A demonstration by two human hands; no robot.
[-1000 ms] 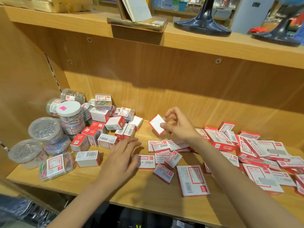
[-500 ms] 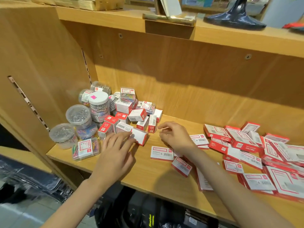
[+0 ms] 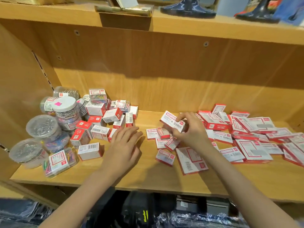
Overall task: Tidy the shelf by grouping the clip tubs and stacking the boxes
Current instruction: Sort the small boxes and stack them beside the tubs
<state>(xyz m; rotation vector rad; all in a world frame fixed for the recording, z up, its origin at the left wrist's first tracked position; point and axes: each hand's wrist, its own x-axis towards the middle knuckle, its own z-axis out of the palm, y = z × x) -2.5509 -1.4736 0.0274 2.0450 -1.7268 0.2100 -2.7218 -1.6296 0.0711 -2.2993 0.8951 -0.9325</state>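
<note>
Clear round clip tubs [image 3: 42, 128] crowd the shelf's left end, one with a white lid and pink sticker [image 3: 64, 104]. Small red-and-white boxes [image 3: 100, 133] lie heaped beside them. My left hand [image 3: 124, 145] lies flat with straight fingers on the shelf, its fingertips against that heap. My right hand [image 3: 191, 130] grips a small red-and-white box [image 3: 171, 121], lifted above several loose flat boxes [image 3: 164, 156]. A bigger pile of flat boxes [image 3: 250, 134] spreads to the right.
The wooden shelf board [image 3: 143, 176] has a side wall on the left and a back panel. An upper shelf [image 3: 197, 25] overhangs, carrying dark stands. Dark goods sit below the front edge. A clear rectangular clip case [image 3: 60, 160] lies front left.
My right hand set its earlier box down by the left heap, moved right and picked up another box. My left hand stayed flat by the heap. The camera shifted.
</note>
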